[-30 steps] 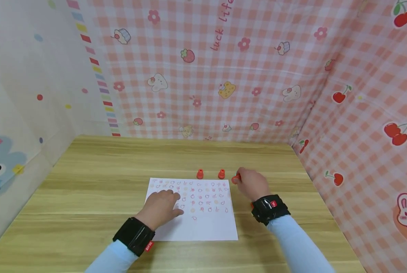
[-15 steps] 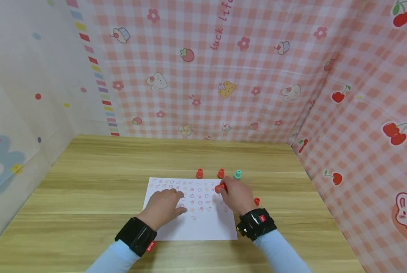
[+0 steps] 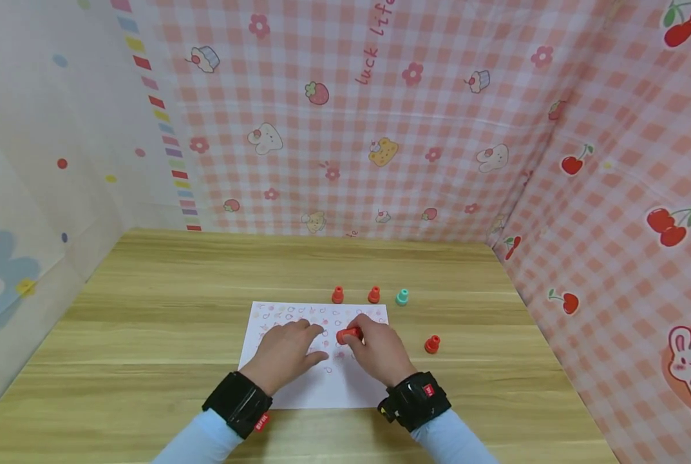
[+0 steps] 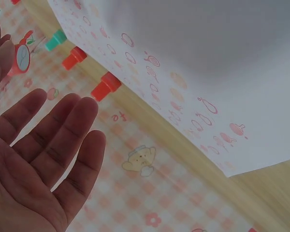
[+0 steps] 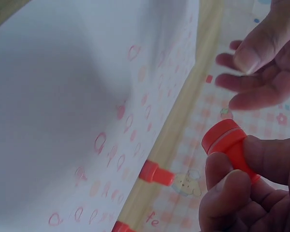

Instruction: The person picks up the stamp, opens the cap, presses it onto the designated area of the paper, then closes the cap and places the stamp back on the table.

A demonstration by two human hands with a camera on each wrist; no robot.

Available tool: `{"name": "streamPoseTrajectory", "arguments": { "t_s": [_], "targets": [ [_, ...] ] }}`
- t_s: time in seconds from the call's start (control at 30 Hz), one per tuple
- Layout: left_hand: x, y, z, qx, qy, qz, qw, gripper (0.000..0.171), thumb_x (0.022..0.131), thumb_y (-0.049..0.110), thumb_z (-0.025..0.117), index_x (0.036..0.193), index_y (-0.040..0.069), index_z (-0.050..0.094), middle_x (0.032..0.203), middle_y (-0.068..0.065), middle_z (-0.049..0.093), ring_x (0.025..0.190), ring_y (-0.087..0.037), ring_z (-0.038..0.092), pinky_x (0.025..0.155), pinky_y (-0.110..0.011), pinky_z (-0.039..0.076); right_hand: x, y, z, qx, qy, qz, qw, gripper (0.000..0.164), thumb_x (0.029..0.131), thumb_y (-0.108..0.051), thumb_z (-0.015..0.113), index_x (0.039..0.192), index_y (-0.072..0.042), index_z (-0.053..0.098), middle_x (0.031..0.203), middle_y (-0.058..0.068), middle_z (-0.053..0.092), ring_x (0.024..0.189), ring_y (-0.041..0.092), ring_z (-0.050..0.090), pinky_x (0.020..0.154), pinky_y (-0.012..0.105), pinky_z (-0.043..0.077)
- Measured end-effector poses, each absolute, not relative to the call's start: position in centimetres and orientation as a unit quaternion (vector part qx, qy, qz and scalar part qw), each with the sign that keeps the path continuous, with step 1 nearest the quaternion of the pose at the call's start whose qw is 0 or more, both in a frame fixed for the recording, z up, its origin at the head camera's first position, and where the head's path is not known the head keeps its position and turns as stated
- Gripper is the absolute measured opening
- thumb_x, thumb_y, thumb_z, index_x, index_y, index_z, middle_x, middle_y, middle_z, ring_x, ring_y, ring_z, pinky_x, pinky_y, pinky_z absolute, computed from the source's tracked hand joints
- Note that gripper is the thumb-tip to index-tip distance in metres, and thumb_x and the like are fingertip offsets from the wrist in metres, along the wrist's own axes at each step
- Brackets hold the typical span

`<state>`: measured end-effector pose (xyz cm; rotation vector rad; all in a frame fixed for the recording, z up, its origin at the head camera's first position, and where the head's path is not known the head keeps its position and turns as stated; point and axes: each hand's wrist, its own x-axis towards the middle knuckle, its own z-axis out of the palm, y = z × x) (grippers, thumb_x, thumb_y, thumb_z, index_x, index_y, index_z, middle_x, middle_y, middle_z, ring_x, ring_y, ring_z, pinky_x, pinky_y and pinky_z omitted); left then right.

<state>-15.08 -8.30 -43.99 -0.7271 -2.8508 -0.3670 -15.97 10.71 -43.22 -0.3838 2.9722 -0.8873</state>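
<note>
My right hand (image 3: 382,353) pinches a red stamp (image 3: 348,336) between thumb and fingers, above the middle of a white sheet of paper (image 3: 322,394). In the left wrist view the white round face of this stamp (image 4: 23,58) shows a small drawn shape. In the right wrist view the red stamp (image 5: 226,139) sits tilted in my fingertips. My left hand (image 3: 284,354) is over the left part of the paper, fingers extended, holding nothing. Several rows of small red, pink and pale orange prints cover the far half of the sheet.
Behind the paper's far edge stand two red stamps (image 3: 337,295) and a teal stamp (image 3: 402,297). Another red stamp (image 3: 432,344) stands right of the paper on the wooden table (image 3: 148,309). Patterned cloth (image 3: 345,129) closes off the back and sides.
My right hand has carried the red stamp leftward from beyond the paper's far right corner to over its middle. The teal stamp and right-hand red stamp came into view. My left hand shifted slightly right.
</note>
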Motion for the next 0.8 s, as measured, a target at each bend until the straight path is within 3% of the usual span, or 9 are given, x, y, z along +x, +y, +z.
{"name": "streamPoseTrajectory", "arguments": {
  "t_s": [0.3,0.57,0.8],
  "targets": [
    [-15.1,-8.0,-44.1,-0.252,-0.954,-0.129,0.095,0.046,0.078,0.041,0.074,0.111,0.009,0.068,0.095,-0.009,0.071,0.079,-0.025,0.067,0.066,-0.045,0.056,-15.5,9.5,-42.9,-0.166,0.935,-0.313,0.007,0.014,0.088,-0.026,0.067,0.09,-0.013,0.061,0.069,-0.002,0.061,0.057,0.013,0.047,0.048,0.024,0.034],
    [-15.2,-7.9,-44.1,-0.275,-0.942,-0.143,0.126,0.026,0.077,0.037,0.075,0.088,0.014,0.07,0.068,0.004,0.061,0.053,-0.013,0.052,0.05,-0.032,0.047,-15.1,8.8,-42.6,-0.165,0.929,-0.331,0.014,0.012,0.089,-0.026,0.066,0.09,-0.014,0.063,0.069,-0.003,0.061,0.055,0.012,0.044,0.047,0.024,0.032],
    [-15.3,-7.9,-44.1,-0.287,-0.939,-0.148,0.118,0.024,0.079,0.037,0.074,0.081,0.014,0.067,0.065,0.005,0.059,0.052,-0.011,0.048,0.05,-0.031,0.045,-15.2,8.9,-42.6,-0.165,0.92,-0.355,0.026,0.011,0.089,-0.026,0.066,0.09,-0.016,0.064,0.073,-0.004,0.064,0.057,0.012,0.048,0.047,0.023,0.036]
  ]
}}
